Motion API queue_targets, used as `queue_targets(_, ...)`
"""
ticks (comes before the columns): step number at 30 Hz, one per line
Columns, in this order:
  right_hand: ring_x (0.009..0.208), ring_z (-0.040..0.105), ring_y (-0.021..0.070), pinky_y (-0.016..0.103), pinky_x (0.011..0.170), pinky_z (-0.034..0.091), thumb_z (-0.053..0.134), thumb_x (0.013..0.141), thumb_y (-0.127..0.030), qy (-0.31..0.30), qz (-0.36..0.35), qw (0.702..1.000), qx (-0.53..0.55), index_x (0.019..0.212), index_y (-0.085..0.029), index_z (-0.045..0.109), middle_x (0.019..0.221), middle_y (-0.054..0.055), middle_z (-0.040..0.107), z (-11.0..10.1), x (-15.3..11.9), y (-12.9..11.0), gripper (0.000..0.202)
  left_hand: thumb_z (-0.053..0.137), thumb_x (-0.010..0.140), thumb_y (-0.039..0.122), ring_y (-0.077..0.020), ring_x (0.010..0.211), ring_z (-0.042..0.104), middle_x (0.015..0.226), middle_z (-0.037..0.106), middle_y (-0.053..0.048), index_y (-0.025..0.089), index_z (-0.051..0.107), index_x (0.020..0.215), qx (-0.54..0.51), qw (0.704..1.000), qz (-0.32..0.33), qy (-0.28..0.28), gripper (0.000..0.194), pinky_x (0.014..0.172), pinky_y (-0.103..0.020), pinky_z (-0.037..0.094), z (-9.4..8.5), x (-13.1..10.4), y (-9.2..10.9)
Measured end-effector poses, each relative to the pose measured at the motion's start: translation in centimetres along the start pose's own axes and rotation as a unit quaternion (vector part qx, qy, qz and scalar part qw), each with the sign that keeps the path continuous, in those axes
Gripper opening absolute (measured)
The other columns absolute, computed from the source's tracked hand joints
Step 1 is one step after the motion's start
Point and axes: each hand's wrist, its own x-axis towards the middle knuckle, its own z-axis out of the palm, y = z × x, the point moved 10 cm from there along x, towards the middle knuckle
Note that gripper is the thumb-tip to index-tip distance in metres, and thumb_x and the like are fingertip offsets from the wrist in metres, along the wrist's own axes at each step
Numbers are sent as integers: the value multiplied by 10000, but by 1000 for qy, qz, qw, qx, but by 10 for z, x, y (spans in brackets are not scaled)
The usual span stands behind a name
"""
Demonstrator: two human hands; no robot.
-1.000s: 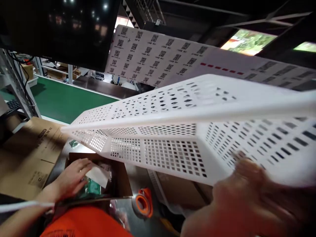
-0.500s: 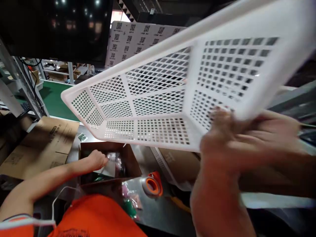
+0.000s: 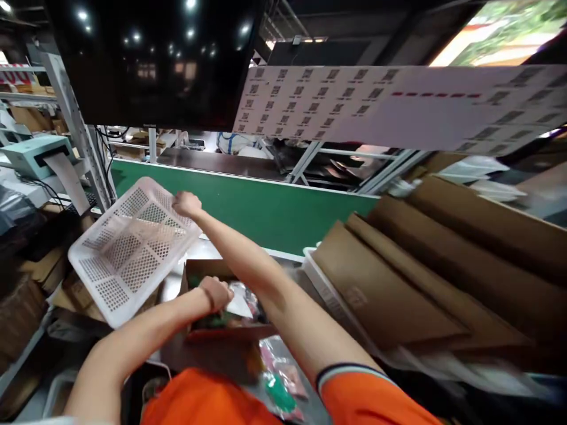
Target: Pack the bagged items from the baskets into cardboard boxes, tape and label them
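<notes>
My right hand [image 3: 186,203], stretched across to the left, is closed on the rim of a white perforated plastic basket [image 3: 146,230]. The basket is tilted, with its open side towards me, above flattened cardboard. Below it, my left hand [image 3: 217,293] is closed over an open cardboard box [image 3: 225,332], at the edge of a white slip of paper [image 3: 239,302] that it appears to pinch. Clear plastic packets [image 3: 252,304] and green items lie inside the box, partly hidden by my hands and right forearm.
Small bags with pink and green contents [image 3: 281,389] lie in front of the box. Upright cardboard sheets [image 3: 390,289] fill a white basket at right. Behind runs a green conveyor belt [image 3: 266,209], under a dark monitor [image 3: 155,65] and a board of printed codes [image 3: 310,106]. A label printer [image 3: 39,156] stands left.
My right hand has carried the basket from close in front at the right over to the left, past the box. The left hand stays at the box with the paper. The view has turned.
</notes>
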Motion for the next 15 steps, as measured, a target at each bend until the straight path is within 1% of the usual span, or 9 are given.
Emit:
queue_targets(2,1109,738,284,416,942,606,667,941,-207,-31,-17,999,8,1105,-164,747,1208,150,768,29,10,-15,187,950,729,333,-351,1099,755,1226,779,-195,162,771,1203,10,1000,11,-14,535,835,-403,627,-2,-3,-13)
queue_targets(4,1078,742,237,405,948,609,678,979,-242,-52,-41,998,16,1125,-136,740,1190,126,773,52,16,-29,190,904,800,355,-311,1098,753,1220,784,-175,164,777,1190,18,1000,14,3,453,852,-353,608,-8,-7,-24)
queue_targets(6,1098,736,213,378,965,600,673,1003,-265,-60,-70,995,27,1199,-113,722,1217,118,770,68,22,-49,253,738,946,247,-276,1113,743,1202,787,-173,136,784,1165,22,999,8,38,249,869,-322,580,-18,-11,-33)
queue_targets(8,1194,707,218,353,1016,574,690,996,-275,-53,-101,993,38,1300,-126,695,1309,121,748,72,24,-71,339,593,987,136,-276,1161,721,1217,778,-186,112,771,1189,24,997,2,70,270,904,-340,569,-29,-16,-38)
queue_targets(10,1276,666,218,353,1085,536,725,969,-261,-32,-179,982,52,1344,-152,684,1384,113,721,60,12,-96,393,549,973,125,-307,1174,707,1220,769,-200,107,744,1244,25,995,-2,96,333,941,-407,574,-38,-25,-39)
queue_targets(12,1272,663,202,357,1114,517,734,961,-238,-5,-309,948,76,1329,-166,696,1376,103,727,31,-26,-110,377,548,962,174,-341,1182,697,1260,746,-216,112,689,1341,25,990,-7,140,409,978,-485,573,-45,-49,-43)
queue_targets(13,1239,678,191,350,1105,521,719,971,-231,10,-383,919,93,1316,-168,703,1339,100,745,10,-58,-106,351,544,957,193,-354,1186,693,1301,724,-229,113,651,1394,24,986,-17,165,456,990,-515,570,-45,-69,-51)
queue_targets(14,1197,697,185,341,1073,541,696,992,-248,18,-440,891,111,1330,-170,697,1299,100,761,-13,-94,-92,347,547,949,212,-347,1225,679,1360,704,-214,142,629,1430,14,970,-36,239,493,1027,-506,559,-54,-97,-65)
queue_targets(15,1139,721,182,330,1019,567,663,1018,-274,29,-483,866,131,1348,-171,689,1237,99,780,-38,-134,-68,347,523,956,221,-332,1198,696,1336,723,-190,171,652,1399,-1,948,-67,311,465,1008,-481,571,-59,-132,-87)
